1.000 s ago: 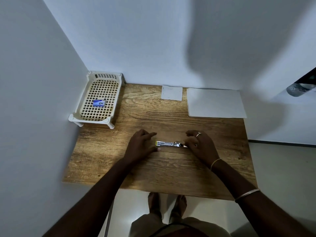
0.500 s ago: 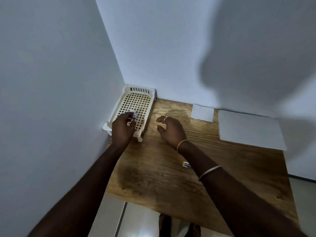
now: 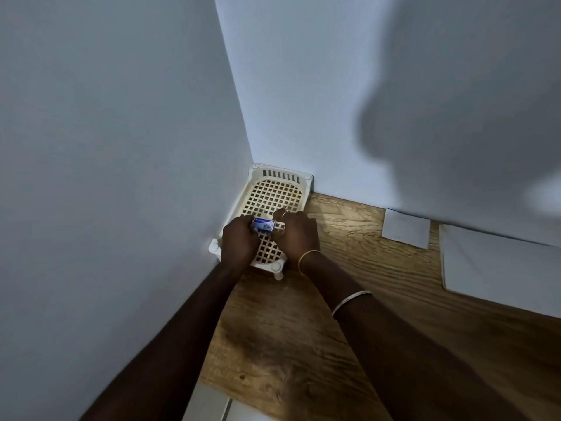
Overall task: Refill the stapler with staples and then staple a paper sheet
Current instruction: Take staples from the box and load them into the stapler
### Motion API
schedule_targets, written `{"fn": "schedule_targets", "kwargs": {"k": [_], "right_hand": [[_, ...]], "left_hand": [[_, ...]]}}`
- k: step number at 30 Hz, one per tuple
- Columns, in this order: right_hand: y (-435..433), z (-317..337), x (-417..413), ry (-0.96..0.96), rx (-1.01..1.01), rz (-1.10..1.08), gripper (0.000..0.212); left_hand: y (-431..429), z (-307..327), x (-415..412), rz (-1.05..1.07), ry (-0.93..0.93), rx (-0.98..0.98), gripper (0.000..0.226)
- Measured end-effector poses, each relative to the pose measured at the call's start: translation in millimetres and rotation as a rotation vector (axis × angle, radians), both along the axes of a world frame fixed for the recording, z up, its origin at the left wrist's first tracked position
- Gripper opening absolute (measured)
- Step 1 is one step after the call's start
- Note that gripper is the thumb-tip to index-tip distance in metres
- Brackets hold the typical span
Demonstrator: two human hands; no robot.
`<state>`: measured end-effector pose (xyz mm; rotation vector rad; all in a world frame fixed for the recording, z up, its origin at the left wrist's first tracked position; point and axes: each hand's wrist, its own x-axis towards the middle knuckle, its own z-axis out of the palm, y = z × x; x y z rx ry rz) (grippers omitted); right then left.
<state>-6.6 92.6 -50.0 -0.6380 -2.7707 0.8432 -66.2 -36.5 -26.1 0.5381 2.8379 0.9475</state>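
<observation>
"Stapler anywhere in this view?"

"No, it is out of frame. Nearest the camera, two bare forearms reach away over a wooden table point(image 3: 303, 344), the right one wearing two bangles. Further on, both hands meet above the near end of a white lattice basket point(image 3: 280, 173), which sits in the far left corner against the walls."

"What are the hands doing?"

"They hold a small blue staple box point(image 3: 263, 225) between them, just above the basket. The left hand point(image 3: 239, 241) has its fingers curled round the box's left end. The right hand point(image 3: 296, 235) pinches the right end, where a pale inner part seems to show. I judge the box is being opened."

"So how much is done?"

"Little, by my reading. The staples are fetched, but none are out, nothing is loaded, and no stapling has begun. A small paper point(image 3: 405, 227) and a larger paper sheet point(image 3: 501, 262) lie untouched at the far right, along the wall."
</observation>
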Motion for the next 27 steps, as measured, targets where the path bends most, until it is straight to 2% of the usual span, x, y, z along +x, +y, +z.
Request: {"fn": "schedule_targets", "kwargs": {"k": [4, 9, 13, 18, 21, 24, 27], "right_hand": [[-1.4, -5.5, -6.5, -0.038, 0.04, -0.013, 0.039], [-0.7, -5.1, -5.0, 0.022, 0.016, -0.042, 0.039], [7.8, 8.0, 17.4, 0.066, 0.022, -0.052, 0.039], [18.8, 40.2, 77.1, 0.228, -0.049, -0.076, 0.036], [23.6, 58.4, 122.4, 0.244, -0.054, -0.069, 0.036], [25.0, 76.3, 167.0, 0.251, -0.035, -0.059, 0.037], [26.2, 89.2, 207.0, 0.228, -0.046, -0.052, 0.039]], "left_hand": [[0.6, -1.3, -2.1, 0.003, 0.001, 0.0, 0.035], [0.6, 3.9, 0.5, 0.003, -0.022, 0.055, 0.039], [-1.6, 16.5, 13.4, -0.021, -0.109, 0.126, 0.044], [-8.0, 41.6, 46.6, -0.262, -0.087, 0.223, 0.052], [-5.6, 50.3, 74.0, -0.456, -0.034, 0.212, 0.052], [0.2, 53.0, 108.2, -0.581, 0.025, 0.226, 0.046], [-0.9, 55.8, 138.2, -0.596, -0.014, 0.342, 0.035]]}}
